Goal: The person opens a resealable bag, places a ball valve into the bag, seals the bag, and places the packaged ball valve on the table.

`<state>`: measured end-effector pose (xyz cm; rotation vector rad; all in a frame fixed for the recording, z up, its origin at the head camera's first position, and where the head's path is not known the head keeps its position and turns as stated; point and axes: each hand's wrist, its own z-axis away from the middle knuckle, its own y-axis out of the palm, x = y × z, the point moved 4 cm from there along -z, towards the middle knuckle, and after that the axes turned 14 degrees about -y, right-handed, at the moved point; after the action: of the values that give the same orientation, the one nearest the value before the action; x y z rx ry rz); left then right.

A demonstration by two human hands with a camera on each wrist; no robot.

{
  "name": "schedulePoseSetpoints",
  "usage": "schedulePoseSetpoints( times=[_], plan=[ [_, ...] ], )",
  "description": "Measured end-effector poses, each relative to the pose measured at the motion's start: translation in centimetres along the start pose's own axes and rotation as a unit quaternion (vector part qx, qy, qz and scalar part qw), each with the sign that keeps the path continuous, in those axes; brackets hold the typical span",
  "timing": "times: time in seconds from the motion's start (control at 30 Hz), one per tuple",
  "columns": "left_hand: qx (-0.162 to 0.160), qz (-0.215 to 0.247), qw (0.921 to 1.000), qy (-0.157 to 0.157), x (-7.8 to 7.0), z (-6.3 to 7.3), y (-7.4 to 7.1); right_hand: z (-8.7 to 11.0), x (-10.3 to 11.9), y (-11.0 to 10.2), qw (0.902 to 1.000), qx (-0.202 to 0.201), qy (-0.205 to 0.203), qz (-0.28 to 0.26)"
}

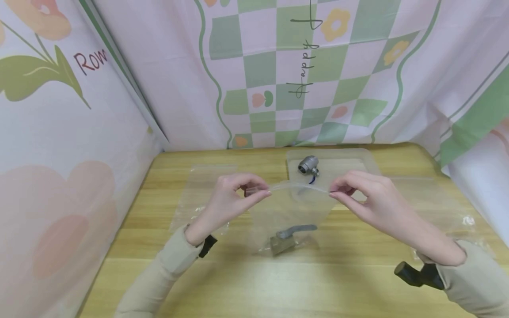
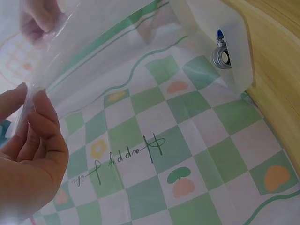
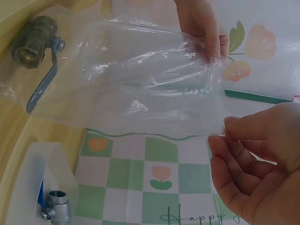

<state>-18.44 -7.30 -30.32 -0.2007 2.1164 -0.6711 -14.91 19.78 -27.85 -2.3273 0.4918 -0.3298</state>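
Note:
A clear plastic bag (image 1: 292, 210) is stretched between my two hands by its top edge. My left hand (image 1: 234, 194) pinches the left corner between thumb and fingers; my right hand (image 1: 367, 194) pinches the right corner the same way. At the bottom of the bag lies a brass-coloured ball valve (image 1: 283, 244) with a grey lever handle, low over the table. The right wrist view shows this ball valve (image 3: 35, 44) through the shiny film. In the left wrist view the left hand (image 2: 40, 145) has thumb and fingertips on the bag's edge.
Behind the bag, a translucent plastic tray (image 1: 355, 157) holds a silver ball valve (image 1: 309, 165) with a blue lever. Another clear bag (image 1: 199, 183) lies flat at the left, and more clear bags (image 1: 429, 198) lie at the right. Printed curtains (image 1: 183, 88) hang around the wooden table (image 1: 179, 282).

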Motion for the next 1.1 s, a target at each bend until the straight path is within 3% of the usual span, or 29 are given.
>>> schedulePoseSetpoints(
  times=[0.2,0.4,0.6,0.9,1.1],
  plan=[
    [-0.006,-0.016,0.9998,0.007,-0.2,-0.3,0.1,0.0,-0.1,0.0,1.0000,-0.004,0.004,-0.002],
    [0.011,-0.029,0.9993,0.019,-0.5,-0.1,0.3,0.0,-0.1,0.5,0.9999,0.001,-0.001,-0.013],
    [0.005,-0.018,0.9995,0.027,-0.7,-0.1,0.3,-0.2,0.3,0.7,0.9991,-0.019,-0.038,-0.006],
    [0.038,0.008,0.9987,0.034,-0.9,-0.1,1.0,-0.4,0.5,0.9,0.9993,-0.004,-0.034,-0.016],
    [0.033,0.022,0.9983,0.044,-1.1,0.0,1.1,-0.4,0.6,1.3,0.9981,-0.015,-0.033,-0.049]
  ],
)
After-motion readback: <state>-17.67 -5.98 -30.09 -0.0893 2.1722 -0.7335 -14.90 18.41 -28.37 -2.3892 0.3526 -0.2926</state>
